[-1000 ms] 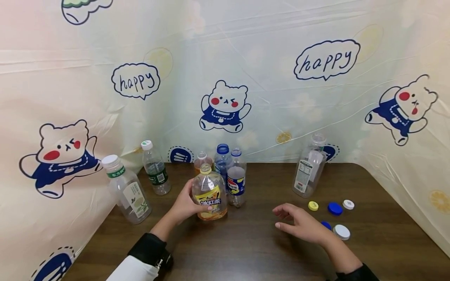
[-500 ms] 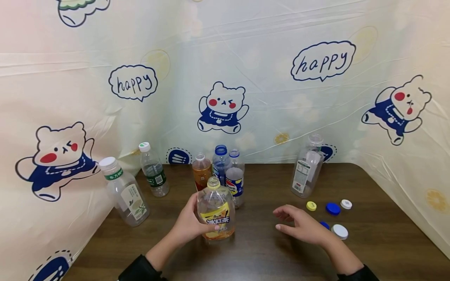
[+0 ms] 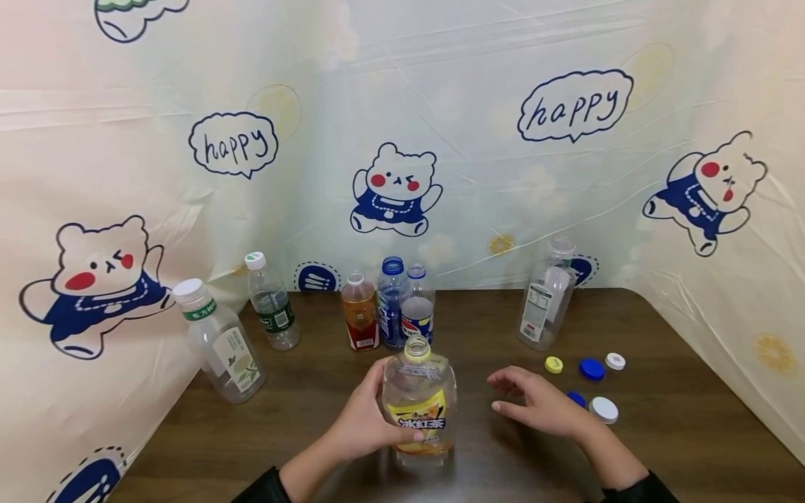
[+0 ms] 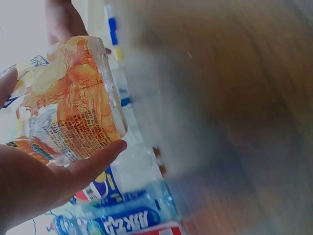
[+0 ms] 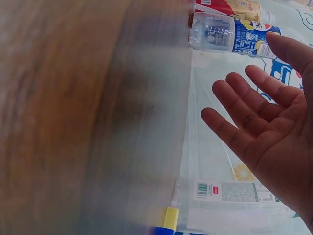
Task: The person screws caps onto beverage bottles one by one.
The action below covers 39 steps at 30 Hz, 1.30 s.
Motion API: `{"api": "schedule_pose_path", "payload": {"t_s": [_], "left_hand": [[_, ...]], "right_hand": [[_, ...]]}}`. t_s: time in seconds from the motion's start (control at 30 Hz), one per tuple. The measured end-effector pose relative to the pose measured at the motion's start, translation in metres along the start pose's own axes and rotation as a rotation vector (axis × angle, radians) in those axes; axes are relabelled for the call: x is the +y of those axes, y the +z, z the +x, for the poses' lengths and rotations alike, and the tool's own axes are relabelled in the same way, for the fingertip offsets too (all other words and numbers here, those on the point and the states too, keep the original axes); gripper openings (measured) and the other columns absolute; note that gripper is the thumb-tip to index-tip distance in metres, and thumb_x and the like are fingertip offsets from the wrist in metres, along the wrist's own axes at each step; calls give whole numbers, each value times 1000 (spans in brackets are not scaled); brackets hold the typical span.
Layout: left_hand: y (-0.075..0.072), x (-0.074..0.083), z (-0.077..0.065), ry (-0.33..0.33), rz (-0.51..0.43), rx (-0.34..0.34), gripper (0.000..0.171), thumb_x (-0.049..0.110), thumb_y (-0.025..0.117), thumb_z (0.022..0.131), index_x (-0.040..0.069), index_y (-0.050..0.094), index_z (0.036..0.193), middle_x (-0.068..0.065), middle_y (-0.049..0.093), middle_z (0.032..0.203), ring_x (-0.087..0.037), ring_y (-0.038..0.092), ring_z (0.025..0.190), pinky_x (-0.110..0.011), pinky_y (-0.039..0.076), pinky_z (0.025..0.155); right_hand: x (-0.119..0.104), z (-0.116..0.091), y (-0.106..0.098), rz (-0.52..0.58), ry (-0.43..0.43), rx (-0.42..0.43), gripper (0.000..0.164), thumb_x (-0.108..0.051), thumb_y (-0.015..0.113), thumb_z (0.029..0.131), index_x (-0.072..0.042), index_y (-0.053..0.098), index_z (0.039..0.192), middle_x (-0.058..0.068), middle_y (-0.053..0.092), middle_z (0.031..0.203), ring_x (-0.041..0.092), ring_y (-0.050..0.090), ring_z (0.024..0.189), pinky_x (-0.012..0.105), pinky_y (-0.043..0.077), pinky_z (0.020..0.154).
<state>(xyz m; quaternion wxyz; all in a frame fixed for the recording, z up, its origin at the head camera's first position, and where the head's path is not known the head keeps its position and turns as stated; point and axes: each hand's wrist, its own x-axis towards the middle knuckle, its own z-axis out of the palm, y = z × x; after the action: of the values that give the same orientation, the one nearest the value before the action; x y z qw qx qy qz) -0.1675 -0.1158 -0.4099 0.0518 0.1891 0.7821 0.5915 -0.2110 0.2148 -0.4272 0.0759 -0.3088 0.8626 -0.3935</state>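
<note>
- Nearest, we see the left hand (image 3: 367, 425) gripping a clear, yellow-labelled plastic bottle (image 3: 423, 398) upright at the table's near middle, thumb across the label; the low hold probably leaves its uncapped neck free. We cannot tell whether its base touches.
- The right hand (image 3: 539, 403), fingers spread, holds nothing, just beside the bottle.
- Beyond it, we find a round yellow plastic cap (image 3: 554, 365), two blue caps (image 3: 592, 369) and two white caps (image 3: 604, 409), seemingly set aside together.
- Farther back, three labelled plastic bottles (image 3: 391, 307) cluster, perhaps to save room.
- Under everything runs a brown wood-grain table (image 3: 295, 402); behind hangs a pale bear-printed cloth (image 3: 478, 181).
</note>
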Motion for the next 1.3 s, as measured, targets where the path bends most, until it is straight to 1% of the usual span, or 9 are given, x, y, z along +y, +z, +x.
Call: {"api": "schedule_pose_path", "payload": {"t_s": [0.17, 0.33, 0.5, 0.63, 0.8, 0.97, 1.1, 1.23, 1.3], "left_hand": [[9, 4, -2, 18, -3, -20, 94, 20, 93, 63, 20, 38, 140, 2, 58, 128, -20, 56, 115, -47, 41, 101], [15, 7, -2, 47, 2, -30, 95, 21, 94, 62, 22, 39, 140, 5, 59, 127, -20, 56, 115, -48, 40, 101], [15, 8, 0, 62, -12, -31, 95, 21, 94, 62, 25, 39, 139, 6, 58, 127, -19, 56, 116, -49, 39, 102], [14, 9, 2, 51, -13, -34, 93, 20, 93, 64, 24, 39, 139, 4, 58, 128, -20, 56, 116, -49, 39, 102], [14, 10, 1, 36, -5, -31, 93, 19, 93, 64, 19, 39, 140, 1, 58, 129, -22, 55, 117, -49, 40, 102], [14, 9, 2, 21, -13, -31, 93, 19, 93, 65, 20, 38, 140, 1, 57, 130, -21, 55, 117, -50, 40, 103], [13, 7, 3, 14, -18, -31, 93, 19, 93, 65, 21, 38, 140, 2, 56, 129, -22, 54, 118, -50, 39, 103], [13, 6, 4, 14, -19, -27, 93, 20, 93, 65, 21, 38, 140, 2, 57, 129, -22, 54, 118, -51, 39, 103], [14, 5, 5, 18, -20, -25, 93, 20, 93, 65, 21, 38, 140, 2, 57, 129, -21, 55, 118, -50, 39, 103]], "right_hand": [[0, 0, 0, 2, 5, -1, 38, -26, 66, 94, 0, 57, 121, 13, 62, 115, 27, 61, 101, 43, 53, 86], [3, -1, -6, -61, -16, 8, 39, -29, 66, 94, 0, 58, 119, 12, 62, 113, 28, 62, 99, 40, 53, 83], [12, 3, -34, -250, -28, 56, 32, -25, 70, 91, 0, 63, 110, 10, 64, 104, 25, 62, 91, 36, 54, 76], [29, 5, -62, -417, 3, 79, 20, -14, 73, 86, 0, 67, 100, 7, 64, 93, 23, 61, 83, 38, 54, 71], [49, 6, -78, -580, 45, 59, 14, -1, 75, 79, -2, 68, 91, 5, 61, 86, 21, 58, 76, 42, 53, 70], [57, 11, -75, -616, 84, 12, 15, 2, 75, 77, -1, 68, 91, 6, 61, 86, 20, 58, 74, 42, 54, 68], [58, 13, -68, -633, 119, -9, 15, 3, 75, 77, -1, 67, 88, 7, 63, 83, 24, 61, 74, 43, 54, 68], [59, 12, -62, -635, 145, -7, 16, 6, 74, 76, 0, 67, 89, 9, 65, 83, 28, 64, 78, 46, 55, 70], [61, 11, -60, -638, 138, 11, 17, 8, 73, 75, 0, 67, 89, 9, 66, 84, 29, 64, 79, 46, 55, 71]]}}
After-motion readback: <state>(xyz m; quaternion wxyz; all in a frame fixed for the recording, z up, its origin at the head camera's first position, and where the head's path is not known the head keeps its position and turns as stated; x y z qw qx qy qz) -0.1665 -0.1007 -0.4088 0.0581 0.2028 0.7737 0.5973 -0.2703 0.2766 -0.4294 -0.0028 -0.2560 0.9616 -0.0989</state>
